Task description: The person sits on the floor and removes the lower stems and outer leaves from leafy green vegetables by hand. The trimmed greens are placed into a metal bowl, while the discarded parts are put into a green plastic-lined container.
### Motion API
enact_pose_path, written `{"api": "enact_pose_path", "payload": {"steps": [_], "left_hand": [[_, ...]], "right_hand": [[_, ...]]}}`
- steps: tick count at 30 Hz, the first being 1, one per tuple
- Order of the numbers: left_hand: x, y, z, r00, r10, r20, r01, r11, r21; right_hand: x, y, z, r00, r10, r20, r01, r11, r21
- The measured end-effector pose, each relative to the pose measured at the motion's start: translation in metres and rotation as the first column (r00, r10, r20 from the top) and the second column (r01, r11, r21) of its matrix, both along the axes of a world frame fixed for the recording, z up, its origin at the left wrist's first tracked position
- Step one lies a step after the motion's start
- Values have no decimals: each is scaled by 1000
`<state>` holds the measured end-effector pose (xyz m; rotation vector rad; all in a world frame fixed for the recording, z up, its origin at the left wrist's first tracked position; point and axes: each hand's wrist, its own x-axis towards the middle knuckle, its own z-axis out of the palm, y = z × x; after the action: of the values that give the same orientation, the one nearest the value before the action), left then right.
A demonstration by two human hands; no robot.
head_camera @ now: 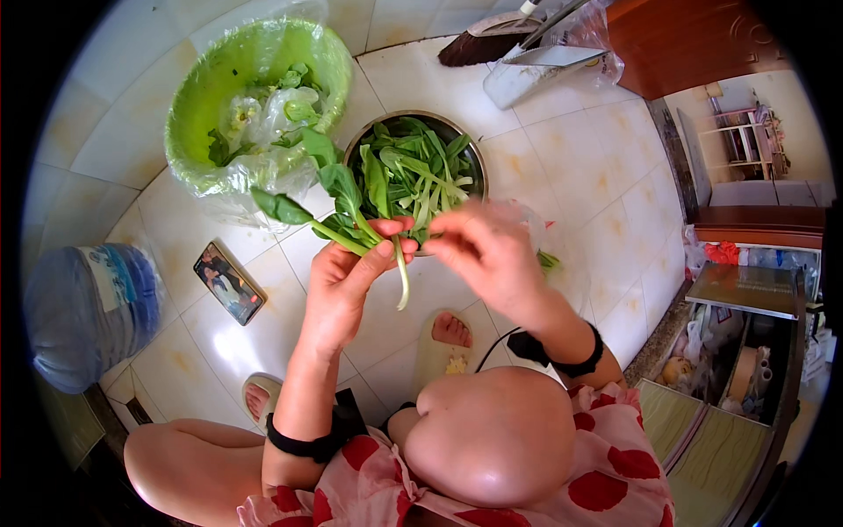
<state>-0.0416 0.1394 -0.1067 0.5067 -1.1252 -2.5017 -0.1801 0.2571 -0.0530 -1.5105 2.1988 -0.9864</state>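
Observation:
My left hand is closed on several stems of a leafy green vegetable, whose leaves point up and to the left. One pale stem hangs down past the fingers. My right hand, blurred, is just right of the left fingertips with thumb and fingers bent; whether it holds anything cannot be made out. Behind both hands a round metal bowl on the floor holds a heap of leafy greens. Left of it stands a green bin lined with clear plastic, with leaf scraps inside.
A phone lies on the tiled floor at left, near a large blue water bottle. A broom and dustpan stand at the back. An open cabinet is on the right. A plastic bag lies beside the right forearm.

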Motion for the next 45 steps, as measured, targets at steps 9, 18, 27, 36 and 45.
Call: {"api": "enact_pose_path", "payload": {"steps": [9,18,27,36,45], "left_hand": [[4,0,6,962,-242,127,256,961,-108],[6,-9,0,948,-245,202,278,948,-155],[5,-13,-5,929,-329,170,342,938,-56],[7,-14,-7,930,-334,152,331,942,45],[8,-13,-11,926,-324,193,305,945,119]], "right_hand": [[-40,-26,13,844,334,-419,-374,927,-15],[-54,-11,-2,935,354,23,-353,922,158],[-61,-13,-12,931,296,214,-320,944,84],[-57,-10,-21,902,330,278,-385,906,173],[-53,-4,-37,858,-97,504,25,989,147]]}}
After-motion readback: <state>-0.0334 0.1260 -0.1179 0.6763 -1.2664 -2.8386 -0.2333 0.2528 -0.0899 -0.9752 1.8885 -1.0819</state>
